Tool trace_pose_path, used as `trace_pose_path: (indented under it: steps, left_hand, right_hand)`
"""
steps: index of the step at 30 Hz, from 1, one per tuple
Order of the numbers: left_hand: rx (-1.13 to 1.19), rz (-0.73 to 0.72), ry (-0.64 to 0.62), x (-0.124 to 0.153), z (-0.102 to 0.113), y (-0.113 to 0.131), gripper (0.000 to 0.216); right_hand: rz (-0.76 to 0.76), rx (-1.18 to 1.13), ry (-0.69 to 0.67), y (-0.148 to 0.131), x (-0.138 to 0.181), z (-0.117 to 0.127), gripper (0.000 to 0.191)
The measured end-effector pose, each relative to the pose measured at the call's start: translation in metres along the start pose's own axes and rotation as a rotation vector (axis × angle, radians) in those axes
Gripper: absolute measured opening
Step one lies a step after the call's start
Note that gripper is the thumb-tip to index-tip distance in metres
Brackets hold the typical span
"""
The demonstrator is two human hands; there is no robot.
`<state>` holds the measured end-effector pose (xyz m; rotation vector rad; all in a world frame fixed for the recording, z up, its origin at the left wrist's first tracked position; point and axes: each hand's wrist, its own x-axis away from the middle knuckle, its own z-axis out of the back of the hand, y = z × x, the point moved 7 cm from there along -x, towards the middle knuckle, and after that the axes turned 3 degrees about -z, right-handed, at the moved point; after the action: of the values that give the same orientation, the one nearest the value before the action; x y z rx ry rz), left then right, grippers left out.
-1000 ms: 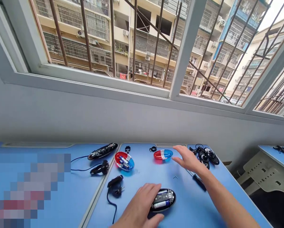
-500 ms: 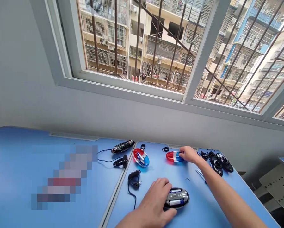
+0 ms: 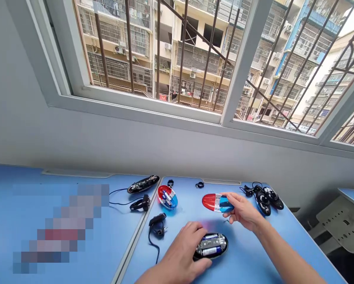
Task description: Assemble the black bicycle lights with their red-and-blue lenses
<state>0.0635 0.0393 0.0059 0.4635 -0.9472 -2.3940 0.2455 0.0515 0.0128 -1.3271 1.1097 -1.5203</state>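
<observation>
My left hand [image 3: 186,252] grips the left end of a black oval light base [image 3: 217,239], thumb on the near side and fingers on the far side. The base lies on the table with its inside up, and AA batteries [image 3: 211,251] sit along both sides of it. In my right hand [image 3: 240,209] is a red-and-blue translucent light cover [image 3: 209,202], held above the table by its blue end between thumb and fingers. A second red-and-blue cover [image 3: 173,203] rests on the table further left, with several batteries in it.
Another black oval base [image 3: 143,184] with a cable lies at the back left, near black clamps [image 3: 140,203] and a corded black part [image 3: 157,227]. Small black rings [image 3: 200,184] lie at the back. Black corded units [image 3: 265,199] are piled at the right. A seam divides the blue tables.
My right hand has lifted the red-and-blue cover off the table and brought it nearer, toward the black base. My left hand keeps its hold on the base. The view has shifted slightly.
</observation>
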Motion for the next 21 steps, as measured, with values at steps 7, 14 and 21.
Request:
trace_pose_path:
  steps: [7, 14, 21]
  left_hand:
    - [-0.006, 0.027, 0.01, -0.001, -0.004, -0.009, 0.048]
    - [0.208, 0.15, -0.017, 0.004, -0.003, -0.019, 0.08]
    - [0.396, 0.141, -0.031, 0.003, 0.0, -0.024, 0.105]
  right_hand:
    - [0.129, -0.261, -0.078, 0.007, 0.031, -0.006, 0.046]
    - [0.229, -0.096, -0.113, 0.02, 0.041, -0.007, 0.048]
    - [0.472, 0.239, -0.075, 0.017, 0.057, -0.015, 0.036]
